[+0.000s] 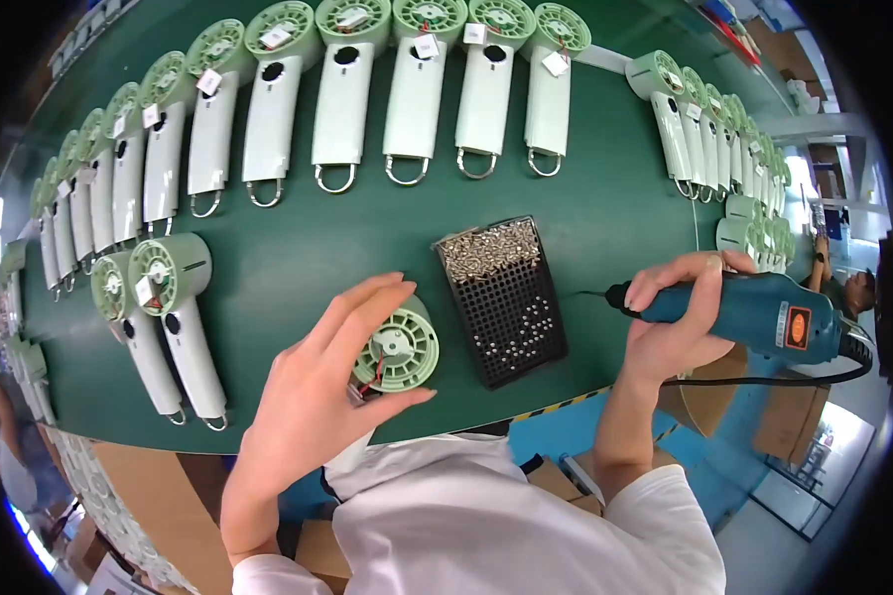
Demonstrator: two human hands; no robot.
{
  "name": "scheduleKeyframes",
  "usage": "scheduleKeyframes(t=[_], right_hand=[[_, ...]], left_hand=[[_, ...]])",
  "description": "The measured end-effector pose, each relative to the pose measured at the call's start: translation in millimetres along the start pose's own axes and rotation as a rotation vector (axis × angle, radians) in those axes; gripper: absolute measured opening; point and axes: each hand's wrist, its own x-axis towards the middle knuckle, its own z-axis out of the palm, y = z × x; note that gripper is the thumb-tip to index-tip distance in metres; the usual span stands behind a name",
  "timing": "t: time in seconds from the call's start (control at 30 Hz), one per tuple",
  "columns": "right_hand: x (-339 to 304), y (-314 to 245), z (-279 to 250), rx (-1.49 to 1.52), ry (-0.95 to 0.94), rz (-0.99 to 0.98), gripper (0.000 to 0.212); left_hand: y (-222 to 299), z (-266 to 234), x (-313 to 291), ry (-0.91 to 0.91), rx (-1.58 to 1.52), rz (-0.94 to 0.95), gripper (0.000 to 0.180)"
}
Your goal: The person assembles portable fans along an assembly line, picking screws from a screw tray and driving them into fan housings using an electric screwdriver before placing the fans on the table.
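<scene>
My left hand [303, 402] curls its fingers and thumb round the pale green round head of a handheld fan [405, 347]. The head faces up with a small motor and red wire in its middle; the white handle runs down toward my body, mostly hidden by the hand. In my right hand [675, 322] is a teal electric screwdriver [759, 312], its thin bit pointing left toward a black perforated screw tray [466, 305]. Small silver screws [496, 251] are heaped at the tray's far end, and several more sit in its holes nearer me.
A row of similar fans [342, 109] with white handles and metal loops lines the far side of the green table [298, 233]. Two more fans [184, 327] lie at the left, and others [700, 139] at the right. The screwdriver's black cord [764, 381] loops at the right.
</scene>
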Motion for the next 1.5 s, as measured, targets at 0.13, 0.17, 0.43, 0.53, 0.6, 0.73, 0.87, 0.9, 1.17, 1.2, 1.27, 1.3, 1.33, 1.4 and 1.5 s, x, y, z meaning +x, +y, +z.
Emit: scheduleKeyframes(t=[0.13, 0.17, 0.43, 0.53, 0.6, 0.73, 0.87, 0.9, 1.17, 1.2, 1.27, 1.3, 1.33, 1.4, 1.5], right_hand=[[-1.2, -19.7, -7.3, 0.283, -0.006, 0.002, 0.022], [-2.4, -23.1, -8.6, 0.275, -0.016, -0.022, 0.019], [-13.2, -35.3, -3.7, 0.375, -0.342, -0.039, 0.028], [-12.9, -26.8, 0.9, 0.373, -0.412, -0.032, 0.029], [-11.7, -25.6, 5.4, 0.369, -0.423, -0.015, 0.029], [-12.6, -17.5, 19.5, 0.281, -0.308, -0.103, 0.025], [-12.5, -13.2, 20.1, 0.26, -0.341, -0.091, 0.024], [-11.5, -12.8, 20.2, 0.259, -0.345, -0.091, 0.024], [-14.7, -13.6, 29.8, 0.197, -0.349, -0.111, 0.025], [-14.7, -16.0, 29.7, 0.194, -0.355, -0.113, 0.025], [-15.7, -22.3, 26.8, 0.227, -0.255, -0.126, 0.027], [-15.0, -33.9, 19.2, 0.244, -0.313, -0.019, 0.021], [-15.5, -38.1, 19.2, 0.245, -0.32, -0.018, 0.021], [-16.6, -44.6, 22.5, 0.321, -0.308, -0.103, 0.025], [-21.2, -58.7, 35.9, 0.412, -0.331, -0.202, 0.031]], left_hand=[[-5.7, 7.3, -3.0, -0.04, -0.17, -0.003, 0.077], [-8.3, 9.0, -3.2, -0.015, -0.155, 0.031, 0.076], [-5.9, 22.9, 3.1, 0.048, -0.127, 0.049, 0.06], [-5.9, 23.2, 1.1, 0.022, -0.151, -0.01, 0.066], [-7.6, 24.5, 2.9, 0.016, -0.16, -0.001, 0.066], [-12.6, 30.1, 1.6, 0.088, -0.146, 0.021, 0.058], [-14.4, 31.6, 0.1, 0.092, -0.166, 0.012, 0.059], [-15.9, 32.9, 0.0, 0.102, -0.183, 0.022, 0.06], [-22.9, 39.4, -3.5, 0.179, -0.31, 0.054, 0.061], [-19.5, 38.6, -4.8, 0.136, -0.32, 0.03, 0.063], [-16.0, 39.4, -7.5, 0.1, -0.332, 0.003, 0.065], [-15.5, 41.0, -9.0, 0.096, -0.323, 0.007, 0.065], [-15.5, 42.4, -10.6, 0.092, -0.313, 0.011, 0.064], [-16.3, 43.3, -11.1, 0.114, -0.306, 0.021, 0.064], [-14.5, 42.8, -10.6, 0.098, -0.327, 0.006, 0.063]])
